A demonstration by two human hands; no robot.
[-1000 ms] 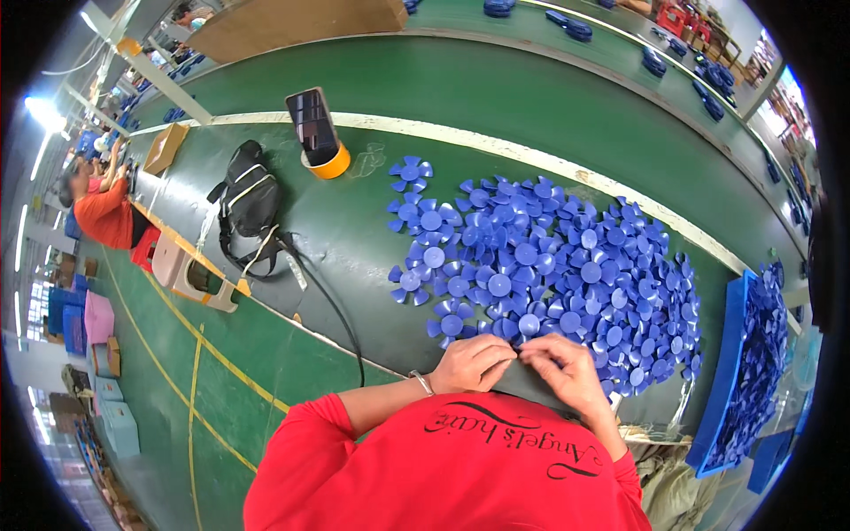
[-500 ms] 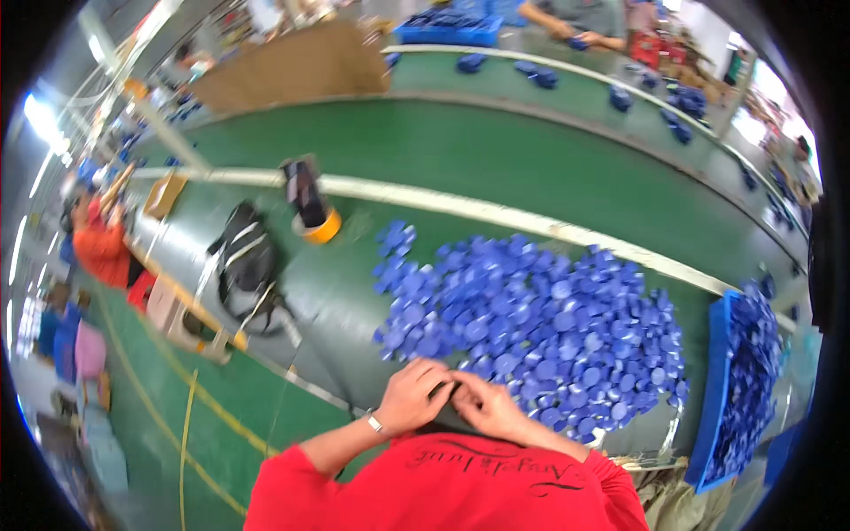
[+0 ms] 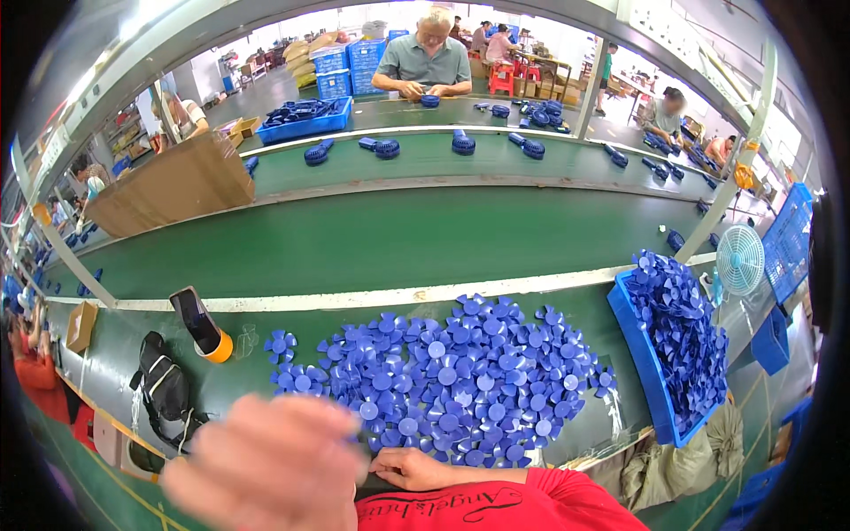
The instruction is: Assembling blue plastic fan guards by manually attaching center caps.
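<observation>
Blue three-bladed fan impellers [image 3: 478,385] lie in a wide loose heap on the dark green worktop [image 3: 266,403]. Large and smeared by motion, my left hand [image 3: 266,465] is raised in front of the heap's near left corner; its fingers cannot be made out clearly. My right hand [image 3: 407,467] rests low at the table's near edge, close against my red shirt and beside the nearest impellers. Its fingers are curled in, and whatever they may hold is hidden. To the right, a blue crate [image 3: 645,372] is piled high with more impellers.
On the left are a black bag [image 3: 166,380], a phone [image 3: 197,320] leaning at an orange tape roll [image 3: 217,350], and a small carton [image 3: 81,326]. Past a white rail [image 3: 372,299] runs a green belt [image 3: 425,234]. Across it, a co-worker [image 3: 425,64] handles a blue handheld fan [image 3: 429,101].
My hands were together at the table edge and have parted. The left has risen toward the camera; the right stays low. The view has swung upward and to the right.
</observation>
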